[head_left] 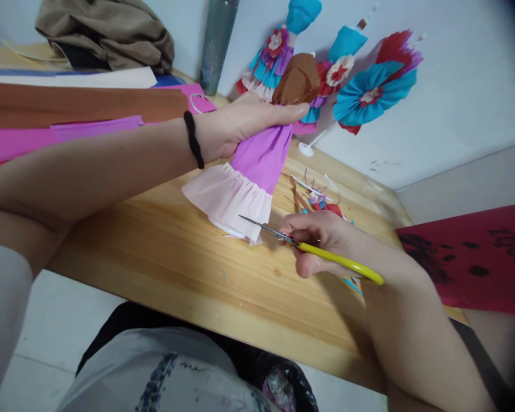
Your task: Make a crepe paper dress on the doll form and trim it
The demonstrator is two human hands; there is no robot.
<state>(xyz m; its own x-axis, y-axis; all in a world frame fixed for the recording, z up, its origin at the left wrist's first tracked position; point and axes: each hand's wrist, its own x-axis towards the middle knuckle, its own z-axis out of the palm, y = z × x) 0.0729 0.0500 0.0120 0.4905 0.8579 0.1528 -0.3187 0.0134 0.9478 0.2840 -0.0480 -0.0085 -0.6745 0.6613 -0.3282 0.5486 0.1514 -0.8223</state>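
At the centre of the frame, the left hand [249, 117] is closed around the upper part of a crepe-paper doll dress [261, 154], thumb laid across just below its brown top. The purple body slants down to a pale pink ruffle [236, 191] above the table [175, 257].

Right of centre, the right hand [326, 237] pinches yellow-handled scissors [339, 260] between thumb and fingers, the blades pointing left over the ruffle's lower part; whether they touch it is hard to tell.

Paper scraps [332, 209] lie just beyond that hand. At upper right is a blue paper flower [352, 91]; a bottle [218, 48] stands at top centre, and brown cloth [111, 28] is heaped at upper left.
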